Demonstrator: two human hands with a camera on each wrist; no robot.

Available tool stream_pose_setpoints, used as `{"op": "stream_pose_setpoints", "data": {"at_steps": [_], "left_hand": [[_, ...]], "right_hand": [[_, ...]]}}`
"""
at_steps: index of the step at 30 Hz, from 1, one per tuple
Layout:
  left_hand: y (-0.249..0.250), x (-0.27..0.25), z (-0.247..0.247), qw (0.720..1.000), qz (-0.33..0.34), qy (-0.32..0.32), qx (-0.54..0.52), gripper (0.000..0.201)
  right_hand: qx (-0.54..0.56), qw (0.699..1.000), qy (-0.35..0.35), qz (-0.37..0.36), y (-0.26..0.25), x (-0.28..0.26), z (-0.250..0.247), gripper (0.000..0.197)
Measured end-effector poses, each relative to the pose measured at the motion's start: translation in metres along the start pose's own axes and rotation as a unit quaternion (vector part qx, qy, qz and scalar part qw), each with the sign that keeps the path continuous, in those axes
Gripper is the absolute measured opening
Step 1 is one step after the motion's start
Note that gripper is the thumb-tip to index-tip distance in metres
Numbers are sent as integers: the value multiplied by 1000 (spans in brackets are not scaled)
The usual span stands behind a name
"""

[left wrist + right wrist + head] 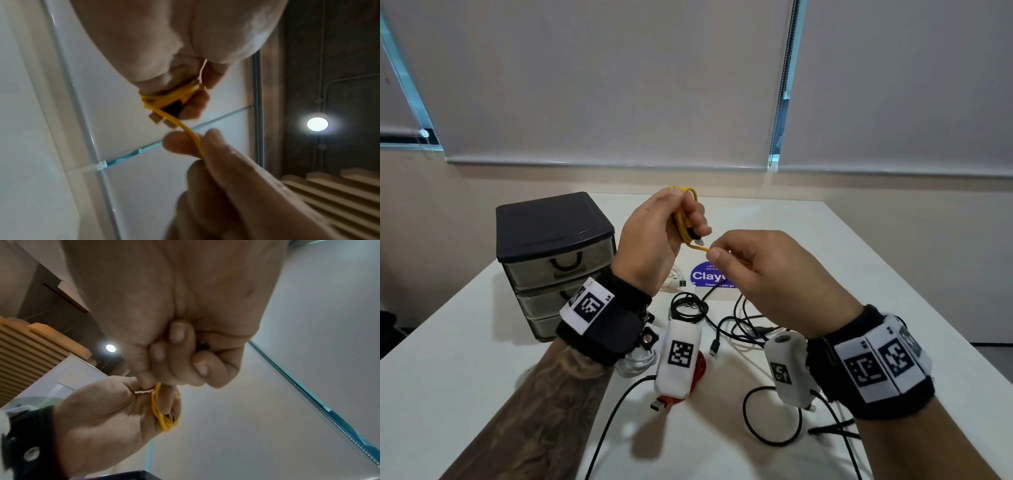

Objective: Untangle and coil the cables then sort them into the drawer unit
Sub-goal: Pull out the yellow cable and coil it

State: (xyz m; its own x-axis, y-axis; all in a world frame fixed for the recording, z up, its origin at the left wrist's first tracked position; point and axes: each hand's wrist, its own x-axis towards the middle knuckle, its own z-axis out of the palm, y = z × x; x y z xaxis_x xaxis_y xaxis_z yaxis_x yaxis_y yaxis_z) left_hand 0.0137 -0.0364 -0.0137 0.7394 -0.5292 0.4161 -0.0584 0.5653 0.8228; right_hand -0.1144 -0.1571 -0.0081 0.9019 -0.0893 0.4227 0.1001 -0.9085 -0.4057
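A thin yellow cable (pixel 683 219) is wound into a small coil that my left hand (pixel 664 236) grips, raised above the table. Its dark plug pokes out below the fingers. A short free end of the yellow cable (pixel 193 136) runs from the coil to my right hand (pixel 750 263), which pinches it between thumb and forefinger just right of the coil. In the right wrist view the yellow cable (pixel 162 415) loops round my left fingers. The dark drawer unit (pixel 554 253) stands at the left of the table with its drawers closed.
On the white table (pixel 465 359) under my hands lie several tangled black cables (pixel 736 325), a coiled black cable (pixel 688 308), a red cable (pixel 698 373), a white cable (pixel 637 366) and another white cable (pixel 674 277). A purple sticker (pixel 709 275) lies behind them.
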Motion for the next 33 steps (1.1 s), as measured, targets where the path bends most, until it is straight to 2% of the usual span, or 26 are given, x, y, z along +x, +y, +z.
{"op": "stream_pose_setpoints", "data": {"at_steps": [5, 8, 10, 13, 14, 16, 18, 21, 26, 30, 33], "left_hand": [[22, 1, -4, 979, -61, 90, -171, 56], [24, -1, -5, 973, -90, 85, -196, 59], [23, -3, -4, 972, -104, 66, -200, 59], [22, -3, 1, 975, -124, 34, -181, 60], [21, -4, 2, 977, -133, 23, -166, 60], [18, -7, 6, 981, -149, -1, -125, 59], [15, -9, 9, 982, -163, -19, -94, 58], [11, -10, 12, 981, -166, -31, -99, 56], [6, -11, 16, 973, -165, -80, -142, 52], [8, -9, 10, 983, -124, -120, -65, 44], [7, -7, 0, 987, -120, -108, 7, 39]], "right_hand": [[160, 983, -69, 53, 9, 3, 15, 18], [207, 973, -90, 59, 10, 6, 21, 20], [210, 970, -101, 65, 9, 6, 25, 32], [194, 977, -52, 65, 12, 7, 25, 41], [218, 974, -24, 62, 12, 8, 23, 47], [315, 948, 22, 47, 11, 10, 22, 55], [359, 933, 27, 9, 11, 11, 21, 44], [339, 940, 29, -15, 12, 10, 20, 25], [268, 961, 63, -28, 21, 7, 5, 17], [203, 973, 96, -59, 23, 6, -3, 17], [151, 979, 118, -70, 24, 5, -9, 15]]}}
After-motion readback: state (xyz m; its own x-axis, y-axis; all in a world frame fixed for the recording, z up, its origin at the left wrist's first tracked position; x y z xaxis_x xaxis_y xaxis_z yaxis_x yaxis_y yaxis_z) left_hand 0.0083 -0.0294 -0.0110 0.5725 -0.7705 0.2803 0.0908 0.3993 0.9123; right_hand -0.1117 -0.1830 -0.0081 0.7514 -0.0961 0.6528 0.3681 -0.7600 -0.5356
